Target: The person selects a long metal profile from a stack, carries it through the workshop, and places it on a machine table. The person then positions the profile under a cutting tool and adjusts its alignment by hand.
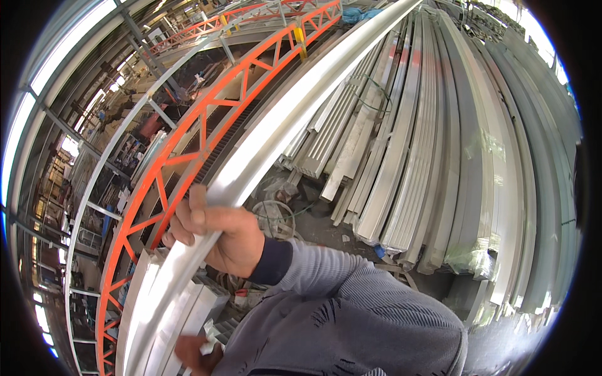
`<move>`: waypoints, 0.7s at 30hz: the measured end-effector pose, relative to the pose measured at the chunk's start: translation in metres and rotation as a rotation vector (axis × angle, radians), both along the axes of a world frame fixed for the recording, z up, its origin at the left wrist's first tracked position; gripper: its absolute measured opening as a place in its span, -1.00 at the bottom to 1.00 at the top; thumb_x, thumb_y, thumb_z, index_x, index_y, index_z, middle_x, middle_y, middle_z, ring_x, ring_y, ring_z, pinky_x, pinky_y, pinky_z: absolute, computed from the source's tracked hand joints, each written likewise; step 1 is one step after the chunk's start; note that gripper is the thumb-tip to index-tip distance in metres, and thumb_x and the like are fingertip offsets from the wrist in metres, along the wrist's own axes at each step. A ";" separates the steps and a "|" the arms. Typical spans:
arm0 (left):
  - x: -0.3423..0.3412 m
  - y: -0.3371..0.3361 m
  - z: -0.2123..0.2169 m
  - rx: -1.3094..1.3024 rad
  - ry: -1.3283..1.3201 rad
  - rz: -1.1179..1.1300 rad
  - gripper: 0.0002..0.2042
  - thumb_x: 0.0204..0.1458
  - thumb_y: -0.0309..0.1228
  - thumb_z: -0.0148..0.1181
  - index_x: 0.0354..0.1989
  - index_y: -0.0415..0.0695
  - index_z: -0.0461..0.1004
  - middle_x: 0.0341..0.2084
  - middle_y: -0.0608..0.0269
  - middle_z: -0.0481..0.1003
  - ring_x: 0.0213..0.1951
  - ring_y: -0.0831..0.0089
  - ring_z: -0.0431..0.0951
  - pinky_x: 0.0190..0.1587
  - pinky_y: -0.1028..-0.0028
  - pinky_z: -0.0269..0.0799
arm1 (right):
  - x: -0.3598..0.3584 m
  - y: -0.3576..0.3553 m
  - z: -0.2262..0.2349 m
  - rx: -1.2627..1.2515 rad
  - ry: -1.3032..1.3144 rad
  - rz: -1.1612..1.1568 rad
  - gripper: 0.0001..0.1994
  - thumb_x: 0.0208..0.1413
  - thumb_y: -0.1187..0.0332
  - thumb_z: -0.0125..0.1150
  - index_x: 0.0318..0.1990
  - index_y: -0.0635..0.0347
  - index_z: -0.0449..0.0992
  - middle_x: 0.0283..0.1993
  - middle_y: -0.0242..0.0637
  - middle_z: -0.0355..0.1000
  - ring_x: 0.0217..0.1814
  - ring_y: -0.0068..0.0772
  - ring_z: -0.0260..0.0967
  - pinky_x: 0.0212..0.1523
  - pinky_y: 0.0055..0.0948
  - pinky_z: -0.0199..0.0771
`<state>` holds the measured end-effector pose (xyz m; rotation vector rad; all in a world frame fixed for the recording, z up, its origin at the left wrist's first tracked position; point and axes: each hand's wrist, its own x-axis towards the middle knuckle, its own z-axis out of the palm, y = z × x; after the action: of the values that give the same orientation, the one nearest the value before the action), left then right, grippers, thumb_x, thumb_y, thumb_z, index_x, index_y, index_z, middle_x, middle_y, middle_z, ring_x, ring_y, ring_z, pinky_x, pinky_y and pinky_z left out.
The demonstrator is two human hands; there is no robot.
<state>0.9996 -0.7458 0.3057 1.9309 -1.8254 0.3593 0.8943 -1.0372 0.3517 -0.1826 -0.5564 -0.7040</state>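
A long, shiny silver metal profile (295, 116) runs from the lower left up to the top of the view, curved by the lens. My right hand (229, 235) is closed around it at mid-length, fingers over the far side and thumb on top. The grey sleeve with a dark cuff reaches in from the right. Lower down, my left hand (197, 354) is beside the near part of the profile; it is dark and partly cut off by the lower edge, so its grip is unclear. More pale metal profiles (188, 313) lie just below the held one.
Stacked metal profiles (433, 144) fill the right side, some with clear plastic wrap (473, 260) on their ends. An orange truss rail (200, 128) and a pale rail (94, 178) bound the left. A ring-shaped coil (273, 219) lies on the floor near my wrist.
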 end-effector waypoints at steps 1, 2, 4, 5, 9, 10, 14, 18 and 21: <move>-0.003 -0.008 -0.013 0.008 0.366 0.148 -0.47 -0.23 -0.41 0.42 0.00 -0.23 0.44 -0.12 0.02 0.51 -0.10 0.26 0.54 -0.12 0.30 0.44 | -0.001 -0.001 0.007 -0.040 -0.010 -0.014 -0.88 0.15 0.44 0.16 -0.40 0.06 0.36 -0.47 -0.44 0.22 -0.32 -0.40 0.32 -0.01 -0.18 0.40; -0.010 -0.032 -0.030 -0.109 0.759 0.470 -0.44 -0.16 -0.21 0.50 -0.03 -0.25 0.44 -0.10 -0.01 0.52 -0.11 0.26 0.55 -0.11 0.29 0.46 | -0.003 -0.002 0.015 -0.098 -0.021 -0.037 -0.89 0.18 0.42 0.15 -0.37 0.03 0.35 -0.46 -0.47 0.20 -0.31 -0.41 0.31 0.05 -0.18 0.37; -0.010 -0.082 -0.030 -0.549 1.040 0.208 -0.12 -0.12 0.17 0.49 0.16 -0.29 0.25 0.02 0.01 0.40 0.03 0.24 0.47 -0.03 0.21 0.44 | -0.006 0.000 0.029 -0.089 0.005 -0.038 -0.89 0.18 0.45 0.15 -0.38 0.05 0.37 -0.48 -0.46 0.22 -0.32 -0.40 0.33 0.01 -0.14 0.42; -0.012 -0.106 -0.023 -0.687 1.045 0.060 -0.01 -0.13 0.32 0.39 0.21 -0.30 0.18 0.03 0.01 0.37 0.10 0.23 0.41 0.07 0.17 0.39 | -0.008 0.004 0.036 -0.096 0.023 -0.050 -0.88 0.18 0.45 0.15 -0.39 0.05 0.37 -0.48 -0.45 0.23 -0.32 -0.40 0.33 0.00 -0.14 0.43; -0.019 -0.173 0.041 -1.007 1.189 -0.812 -0.10 -0.04 0.25 0.28 0.20 -0.33 0.22 0.08 0.01 0.33 0.26 0.18 0.27 0.33 0.12 0.16 | -0.012 0.032 0.057 -0.051 0.093 0.006 -0.83 0.14 0.57 0.17 -0.43 0.11 0.36 -0.48 -0.37 0.27 -0.30 -0.36 0.38 -0.03 -0.19 0.46; -0.018 -0.182 0.060 -1.003 1.258 -1.125 -0.20 -0.01 0.17 0.23 0.16 -0.33 0.26 0.06 0.03 0.34 0.25 0.18 0.26 0.35 0.11 0.13 | -0.012 0.038 0.060 -0.045 0.080 0.034 -0.82 0.13 0.60 0.17 -0.44 0.12 0.35 -0.48 -0.35 0.28 -0.29 -0.35 0.38 -0.03 -0.20 0.47; -0.025 -0.196 0.105 -1.750 1.103 -0.870 -0.66 0.02 -0.17 0.00 -0.20 -0.21 0.37 -0.30 0.18 0.35 -0.06 0.32 0.37 0.28 0.07 0.16 | -0.025 0.042 0.060 -0.381 0.194 -0.016 -0.59 0.06 0.61 0.30 0.08 0.21 0.41 -0.05 -0.26 0.48 0.01 -0.28 0.49 0.14 -0.19 0.48; -0.020 -0.181 0.134 -1.536 0.854 -1.241 -0.74 0.23 -0.18 0.10 -0.43 0.05 0.21 -0.62 0.55 0.19 -0.59 0.57 0.27 -0.38 0.45 0.23 | -0.086 0.017 0.043 -0.805 0.531 -1.766 -0.36 -0.18 0.55 0.40 0.12 0.24 0.25 0.05 -0.10 0.35 -0.01 -0.29 0.38 -0.02 -0.26 0.45; -0.018 -0.176 0.143 -1.594 1.011 -1.391 -0.73 0.24 -0.18 0.04 -0.45 0.07 0.18 -0.61 0.54 0.08 -0.56 0.57 0.20 -0.30 0.40 0.16 | -0.097 0.012 0.053 -0.781 0.639 -2.667 -0.46 -0.35 0.45 0.45 -0.10 0.09 0.38 -0.13 -0.22 0.38 -0.17 -0.25 0.36 -0.03 -0.14 0.41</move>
<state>0.9818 -0.9215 0.4491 -0.3804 -0.9811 0.1313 0.7978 -1.0252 0.4047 -2.0177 0.5198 -2.7384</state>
